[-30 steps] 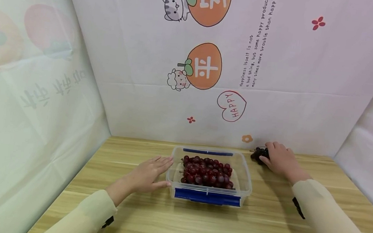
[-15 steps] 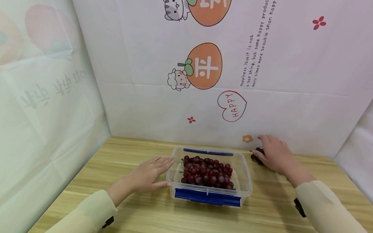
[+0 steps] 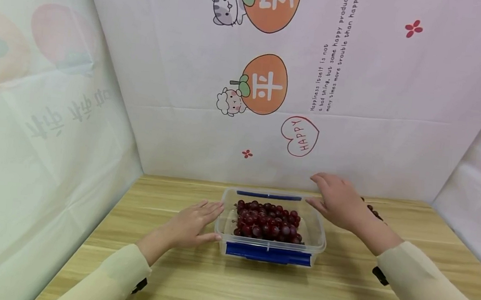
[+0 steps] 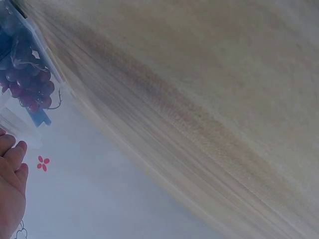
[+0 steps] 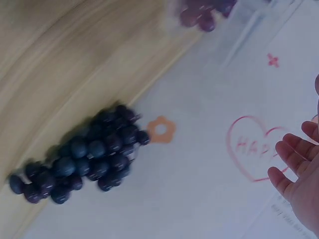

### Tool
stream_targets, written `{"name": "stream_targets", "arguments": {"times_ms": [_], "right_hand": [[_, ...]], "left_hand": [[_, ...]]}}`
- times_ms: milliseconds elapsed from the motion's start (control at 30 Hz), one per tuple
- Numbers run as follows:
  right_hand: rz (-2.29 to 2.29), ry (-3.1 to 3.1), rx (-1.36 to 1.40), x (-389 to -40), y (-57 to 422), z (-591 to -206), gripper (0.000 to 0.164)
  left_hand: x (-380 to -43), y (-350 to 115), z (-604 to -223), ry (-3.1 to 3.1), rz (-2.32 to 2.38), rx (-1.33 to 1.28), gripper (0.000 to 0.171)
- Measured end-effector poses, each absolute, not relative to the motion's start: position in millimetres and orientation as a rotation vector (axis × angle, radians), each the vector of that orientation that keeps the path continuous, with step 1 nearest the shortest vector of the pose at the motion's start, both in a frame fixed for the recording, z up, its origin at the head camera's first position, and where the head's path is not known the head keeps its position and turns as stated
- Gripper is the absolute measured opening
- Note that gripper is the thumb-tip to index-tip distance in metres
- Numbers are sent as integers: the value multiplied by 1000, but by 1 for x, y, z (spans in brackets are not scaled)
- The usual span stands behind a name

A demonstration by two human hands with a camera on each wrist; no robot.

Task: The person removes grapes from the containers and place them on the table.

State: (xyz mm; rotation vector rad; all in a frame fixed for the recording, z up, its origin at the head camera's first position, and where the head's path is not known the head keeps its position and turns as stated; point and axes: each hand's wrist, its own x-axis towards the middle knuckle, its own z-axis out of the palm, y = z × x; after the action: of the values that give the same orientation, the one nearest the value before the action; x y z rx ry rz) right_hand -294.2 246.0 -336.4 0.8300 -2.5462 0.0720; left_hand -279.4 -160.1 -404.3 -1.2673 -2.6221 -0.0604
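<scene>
A clear plastic box with blue latches holds a bunch of red grapes. My left hand rests at the box's left side, fingers extended, fingertips right at its rim. In the left wrist view, the fingers show beside the box wall. My right hand is raised over the box's far right corner, thumb and fingers apart, holding nothing. Behind that hand a bunch of dark grapes lies on the table at the back; in the head view it is mostly hidden by the hand and wrist.
The wood-grain table ends at a white printed cloth hanging along the back. More cloth hangs at the left and right sides. Both sleeved forearms reach in from the near edge.
My right hand has come away from the dark grapes and moved left to the box's corner, leaving the bunch on the table. The left hand and the box have stayed put.
</scene>
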Motion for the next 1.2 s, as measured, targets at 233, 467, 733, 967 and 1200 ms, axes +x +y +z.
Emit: {"name": "stream_targets", "arguments": {"times_ms": [233,467,733,967,1200], "right_hand": [[14,-2421,970,-280,222,-330,64],[-6,-2409,1058,-271,198,-329,61],[6,-2471,1143,-265,174,-336,60],[7,-2558,1180,-263,158,-345,61],[44,-2714,1169,-263,147,-352,66]], "left_hand": [[-279,-160,-403,-2638,-60,-1259,82],[-277,-159,-400,-2642,-61,-1258,81],[-279,-159,-402,-2642,-57,-1261,80],[-278,-159,-403,-2647,-58,-1250,82],[-278,-159,-403,-2636,-64,-1262,81]]}}
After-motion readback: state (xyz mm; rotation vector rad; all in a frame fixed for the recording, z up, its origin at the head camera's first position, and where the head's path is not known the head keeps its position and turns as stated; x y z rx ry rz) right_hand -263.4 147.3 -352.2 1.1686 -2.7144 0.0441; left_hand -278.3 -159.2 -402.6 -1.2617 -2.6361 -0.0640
